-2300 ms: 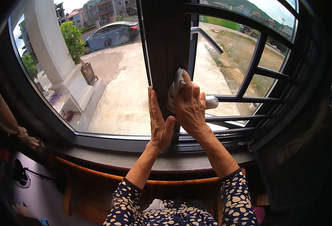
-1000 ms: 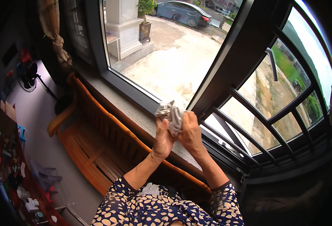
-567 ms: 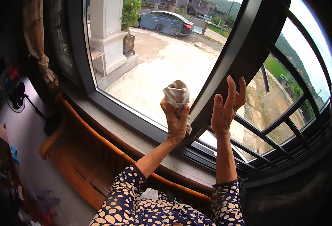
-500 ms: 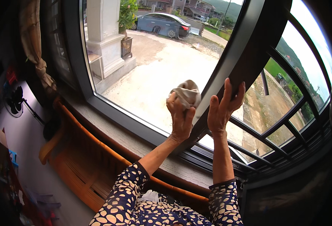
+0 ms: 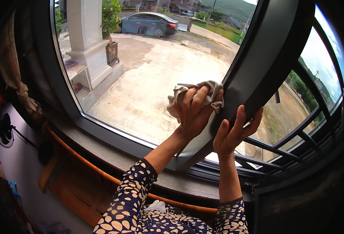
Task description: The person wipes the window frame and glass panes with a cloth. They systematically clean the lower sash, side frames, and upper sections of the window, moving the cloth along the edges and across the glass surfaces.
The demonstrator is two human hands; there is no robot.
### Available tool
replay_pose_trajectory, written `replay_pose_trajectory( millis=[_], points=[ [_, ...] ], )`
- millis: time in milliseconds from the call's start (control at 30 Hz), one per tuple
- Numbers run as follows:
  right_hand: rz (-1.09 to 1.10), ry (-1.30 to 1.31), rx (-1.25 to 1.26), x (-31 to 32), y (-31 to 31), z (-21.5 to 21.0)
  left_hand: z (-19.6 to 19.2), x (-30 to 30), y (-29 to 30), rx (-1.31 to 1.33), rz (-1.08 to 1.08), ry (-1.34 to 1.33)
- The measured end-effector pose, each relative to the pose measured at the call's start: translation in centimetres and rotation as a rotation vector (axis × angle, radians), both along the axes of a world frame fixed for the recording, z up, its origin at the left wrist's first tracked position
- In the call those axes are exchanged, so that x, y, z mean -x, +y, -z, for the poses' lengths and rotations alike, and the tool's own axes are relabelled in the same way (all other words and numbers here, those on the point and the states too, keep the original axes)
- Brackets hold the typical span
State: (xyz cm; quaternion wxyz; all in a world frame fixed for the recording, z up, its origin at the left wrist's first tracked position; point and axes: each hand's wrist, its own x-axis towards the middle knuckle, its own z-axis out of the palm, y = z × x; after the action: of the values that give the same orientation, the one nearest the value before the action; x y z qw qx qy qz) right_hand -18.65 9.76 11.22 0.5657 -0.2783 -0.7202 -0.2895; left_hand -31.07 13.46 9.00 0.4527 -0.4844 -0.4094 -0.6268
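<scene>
A crumpled pale beige cloth point(image 5: 179, 91) lies under the fingers of my left hand point(image 5: 193, 113), which grips it and presses it to the window glass point(image 5: 140, 93) beside the dark frame. The cloth's right edge reaches the dark frame post point(image 5: 258, 62). My right hand point(image 5: 232, 136) rests against that same post, lower and to the right, its fingers apart and nothing in them. What part of the cloth is bunched beneath the left palm cannot be seen.
Below the window runs a pale sill point(image 5: 101, 146), with a wooden bench point(image 5: 70, 187) under it. Dark window bars point(image 5: 289, 156) stand to the right. A tied curtain point(image 5: 20, 85) hangs at left, near a black fan point(image 5: 6, 128). Outside are a parked car point(image 5: 150, 23) and a potted plant point(image 5: 111, 50).
My left hand has moved right with the cloth, up to the frame post, and the cloth has spread wider. My right hand sits slightly lower in view. The whole view has shifted.
</scene>
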Motion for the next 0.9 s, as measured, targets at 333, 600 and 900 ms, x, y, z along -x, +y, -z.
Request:
replay_pose_trajectory(
  millis=[333,600,900],
  points=[
    [-0.001,-0.001,0.02,0.1,-0.3,0.0,-7.3,0.3,-0.6,0.084,0.011,-0.097],
    [-0.043,0.015,0.043,0.1,-0.5,0.0,0.5,0.4,-2.7,0.224,0.046,0.065],
    [-0.046,0.003,0.054,-0.6,-0.2,0.3,-6.7,0.3,-1.9,0.089,-0.041,0.064]
  ],
)
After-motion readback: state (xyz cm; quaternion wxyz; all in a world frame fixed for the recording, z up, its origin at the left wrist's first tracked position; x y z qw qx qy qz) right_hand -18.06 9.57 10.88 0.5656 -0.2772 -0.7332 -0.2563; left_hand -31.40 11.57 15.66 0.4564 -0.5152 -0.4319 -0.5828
